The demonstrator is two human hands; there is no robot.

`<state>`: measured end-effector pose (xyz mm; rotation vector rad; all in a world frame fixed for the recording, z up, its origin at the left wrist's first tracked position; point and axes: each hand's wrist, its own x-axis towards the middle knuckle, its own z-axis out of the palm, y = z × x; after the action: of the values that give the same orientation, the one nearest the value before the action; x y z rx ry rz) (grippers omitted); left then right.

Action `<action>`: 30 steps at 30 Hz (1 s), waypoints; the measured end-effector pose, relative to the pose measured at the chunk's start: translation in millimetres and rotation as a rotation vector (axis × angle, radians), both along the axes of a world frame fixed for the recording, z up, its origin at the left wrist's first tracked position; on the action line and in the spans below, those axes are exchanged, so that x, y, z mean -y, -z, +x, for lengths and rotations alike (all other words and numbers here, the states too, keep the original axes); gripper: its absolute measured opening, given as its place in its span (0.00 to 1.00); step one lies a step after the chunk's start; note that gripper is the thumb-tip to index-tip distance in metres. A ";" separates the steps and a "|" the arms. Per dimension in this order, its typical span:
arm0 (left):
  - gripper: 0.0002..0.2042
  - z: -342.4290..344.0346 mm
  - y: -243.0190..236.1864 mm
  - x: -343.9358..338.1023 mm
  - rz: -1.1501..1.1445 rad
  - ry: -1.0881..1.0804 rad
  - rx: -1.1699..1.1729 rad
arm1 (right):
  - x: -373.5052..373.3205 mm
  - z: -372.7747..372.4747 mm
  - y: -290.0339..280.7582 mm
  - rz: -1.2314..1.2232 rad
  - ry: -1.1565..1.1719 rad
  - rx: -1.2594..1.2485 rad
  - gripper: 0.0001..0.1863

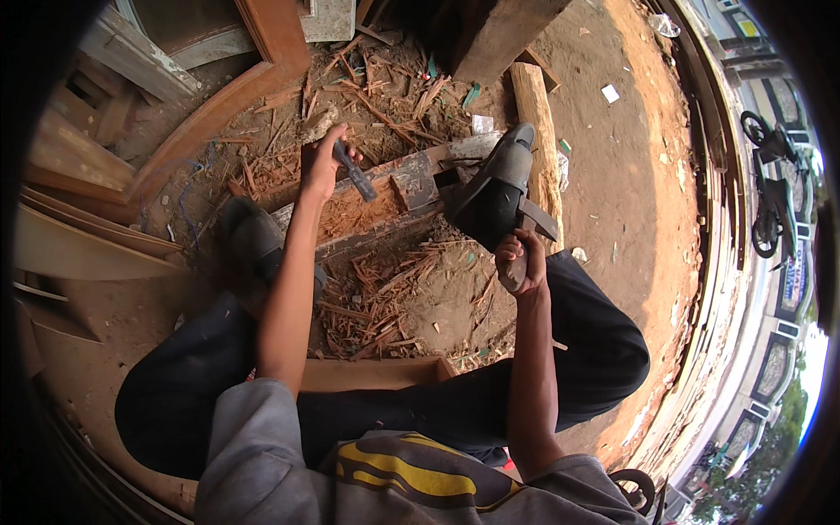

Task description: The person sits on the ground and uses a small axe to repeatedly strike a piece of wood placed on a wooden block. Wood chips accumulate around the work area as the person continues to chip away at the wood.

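My left hand (325,164) is closed around a dark chisel (357,180), which it holds above a worn wooden beam (411,175). The beam lies across the ground between my boots, with rough, freshly cut wood in a long hollow. My right hand (523,261) grips the wooden handle of a hammer (539,219). Its metal head is raised beside my right boot (500,175), apart from the chisel. My left boot (249,229) is at the beam's left end, partly behind my left forearm. The chisel's far end is hidden by my left hand.
Wood splinters (372,302) litter the soil around the beam. Wooden frames (210,118) lean at the left, and a wooden post (507,39) stands ahead. A pale log (538,131) lies past my right boot. Long planks (717,157) and a motorcycle (770,184) are farther right.
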<state>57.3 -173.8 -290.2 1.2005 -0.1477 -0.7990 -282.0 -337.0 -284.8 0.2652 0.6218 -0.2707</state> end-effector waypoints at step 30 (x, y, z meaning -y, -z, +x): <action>0.05 12.5 73.5 92.7 0.178 -0.456 0.413 | 32.2 290.1 -271.0 -1.555 -0.913 -0.242 0.14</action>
<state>69.8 -266.5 -363.7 1.4879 -0.1348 -0.1615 8.1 -369.2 -13.8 -1.5372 0.5538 0.1570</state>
